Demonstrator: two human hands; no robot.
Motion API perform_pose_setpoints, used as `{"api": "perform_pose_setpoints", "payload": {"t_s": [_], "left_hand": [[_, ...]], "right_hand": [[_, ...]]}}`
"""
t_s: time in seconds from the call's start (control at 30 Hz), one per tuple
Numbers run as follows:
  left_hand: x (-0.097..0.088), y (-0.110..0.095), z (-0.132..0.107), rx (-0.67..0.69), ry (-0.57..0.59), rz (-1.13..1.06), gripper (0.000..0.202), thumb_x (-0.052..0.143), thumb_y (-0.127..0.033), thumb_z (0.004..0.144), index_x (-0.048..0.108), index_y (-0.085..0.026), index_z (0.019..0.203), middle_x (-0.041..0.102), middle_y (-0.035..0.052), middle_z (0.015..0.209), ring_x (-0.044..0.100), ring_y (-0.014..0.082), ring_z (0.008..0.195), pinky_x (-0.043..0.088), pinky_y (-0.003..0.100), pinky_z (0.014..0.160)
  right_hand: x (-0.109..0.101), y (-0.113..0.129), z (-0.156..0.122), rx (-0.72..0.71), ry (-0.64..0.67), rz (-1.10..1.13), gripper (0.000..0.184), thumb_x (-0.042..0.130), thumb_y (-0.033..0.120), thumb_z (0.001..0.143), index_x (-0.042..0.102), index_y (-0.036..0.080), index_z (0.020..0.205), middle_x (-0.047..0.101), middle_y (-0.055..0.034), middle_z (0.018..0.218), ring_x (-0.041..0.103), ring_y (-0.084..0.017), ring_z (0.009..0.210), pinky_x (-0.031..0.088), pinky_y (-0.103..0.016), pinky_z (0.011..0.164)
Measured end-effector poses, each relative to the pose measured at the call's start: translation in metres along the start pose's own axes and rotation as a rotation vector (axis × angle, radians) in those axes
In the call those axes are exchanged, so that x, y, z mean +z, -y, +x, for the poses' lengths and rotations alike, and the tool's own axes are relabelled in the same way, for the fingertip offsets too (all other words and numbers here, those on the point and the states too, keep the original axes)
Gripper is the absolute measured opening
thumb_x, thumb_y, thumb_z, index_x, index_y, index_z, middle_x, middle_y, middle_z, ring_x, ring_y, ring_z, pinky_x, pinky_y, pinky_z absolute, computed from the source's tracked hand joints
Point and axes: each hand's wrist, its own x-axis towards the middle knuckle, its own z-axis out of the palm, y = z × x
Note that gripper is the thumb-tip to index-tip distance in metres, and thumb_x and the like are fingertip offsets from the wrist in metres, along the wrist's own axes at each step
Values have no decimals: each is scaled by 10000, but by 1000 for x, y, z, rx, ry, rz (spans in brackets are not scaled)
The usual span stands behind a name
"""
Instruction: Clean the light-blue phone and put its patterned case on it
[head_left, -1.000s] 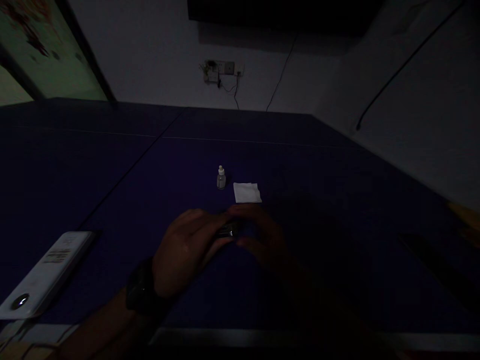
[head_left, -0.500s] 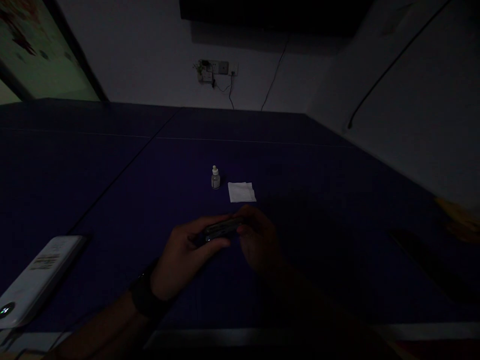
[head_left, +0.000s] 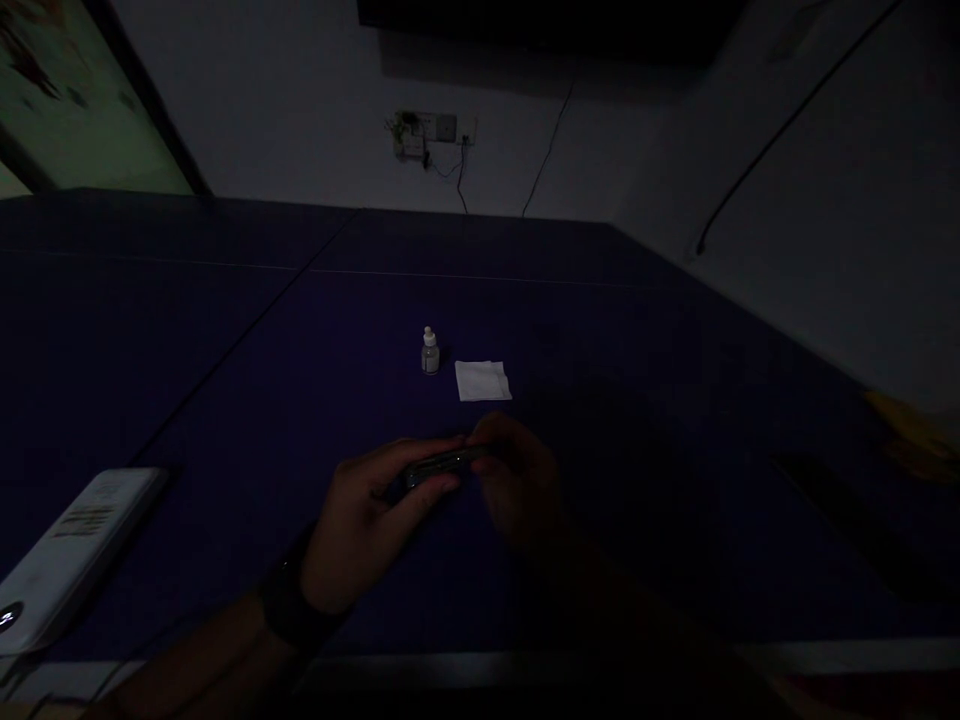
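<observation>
Low in the middle of the head view, a slim dark object with metallic glints (head_left: pixel 439 466) is held slightly above or on the blue table; the dim light hides its exact kind. My left hand (head_left: pixel 367 515), with a black watch on the wrist, grips its near-left part between thumb and fingers. At its right end, my right hand (head_left: pixel 520 480) pinches it with thumb and fingertips, mostly in shadow. Just beyond my hands lies a folded white cloth or tissue (head_left: pixel 482 381). To the left of that stands a small clear bottle with a white dropper-style cap (head_left: pixel 430 355).
A white power bank (head_left: pixel 82 550) with cables lies at the left on the blue table (head_left: pixel 360 350). Toward the right are a dark flat object (head_left: pixel 832 510) and something yellow (head_left: pixel 911 425). Sockets and cords (head_left: pixel 427 135) are on the back wall.
The dark object, which showed two stacked bars at its left end, now looks slimmer and more like one bar. Both hands keep their hold with small finger shifts. The view has tilted slightly.
</observation>
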Motion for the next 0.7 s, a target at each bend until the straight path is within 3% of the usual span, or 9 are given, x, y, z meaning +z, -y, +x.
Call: {"api": "perform_pose_setpoints", "payload": {"t_s": [0.13, 0.23, 0.33, 0.43, 0.53, 0.7], "left_hand": [[-2, 2, 2, -41, 9, -75, 388, 821, -333, 807, 749, -344, 1189, 781, 0, 1137, 744, 190, 1022, 585, 287, 907], [-7, 3, 3, 9, 36, -5, 252, 756, -330, 875, 779, -334, 1126, 787, -4, 1114, 744, 177, 1012, 572, 278, 933], [-12, 2, 3, 71, 52, 99, 246, 697, -313, 925, 770, -325, 1159, 788, 3, 1106, 746, 165, 985, 572, 258, 896], [-13, -1, 2, 142, 73, 164, 257, 691, -282, 931, 762, -318, 1175, 790, -2, 1092, 746, 148, 948, 568, 232, 852], [-12, -5, 2, 194, 90, 206, 260, 688, -262, 933, 758, -299, 1181, 791, 2, 1084, 748, 146, 934, 566, 225, 825], [-14, -8, 4, 260, 102, 290, 211, 655, -241, 954, 772, -270, 1127, 800, 8, 1007, 753, 141, 881, 565, 217, 775]], "right_hand": [[0, -4, 2, -23, -119, 11, 270, 832, 480, 769, 680, 263, 819, 610, 29, 724, 521, -146, 641, 439, -275, 618], [-1, -2, 2, -10, -128, 14, 281, 777, 531, 815, 675, 273, 866, 585, 31, 720, 456, -131, 581, 396, -257, 551], [-2, 7, 1, -42, -36, -93, 259, 786, 487, 821, 709, 287, 966, 639, 1, 842, 531, -147, 670, 440, -267, 601], [-1, 14, 0, -138, 70, -202, 194, 809, 382, 810, 711, 294, 953, 652, -7, 914, 595, -168, 791, 488, -284, 697], [-1, 17, 0, -171, 94, -213, 149, 802, 308, 807, 682, 285, 892, 631, 12, 871, 588, -151, 759, 480, -267, 673], [-2, 23, 0, -107, 227, -284, 150, 763, 236, 816, 647, 271, 903, 629, 28, 830, 583, -136, 717, 452, -247, 638]]}}
